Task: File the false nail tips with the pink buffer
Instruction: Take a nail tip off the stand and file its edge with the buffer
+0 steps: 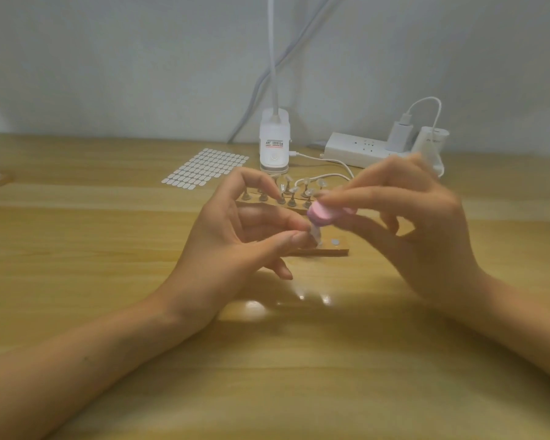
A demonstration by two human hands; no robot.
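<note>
A pink buffer (417, 213) is pinched between the thumb and fingers of my right hand (416, 230), which is blurred. Its pink end sits on top of a clear false nail tip (315, 234) on a small stand. My left hand (235, 236) pinches that stand between thumb and forefinger, just above a wooden board (331, 250). Several more nail tips on stands (294, 192) rise from the far part of the board, partly hidden behind my hands. A small round metal disc (334, 241) lies on the board beside the held tip.
A sheet of white adhesive tabs (205, 168) lies at the back left. A white clamp lamp base (274, 141) stands behind the board with a cable trailing right. A white power strip (362, 149) with a plugged charger sits at the back right by the wall.
</note>
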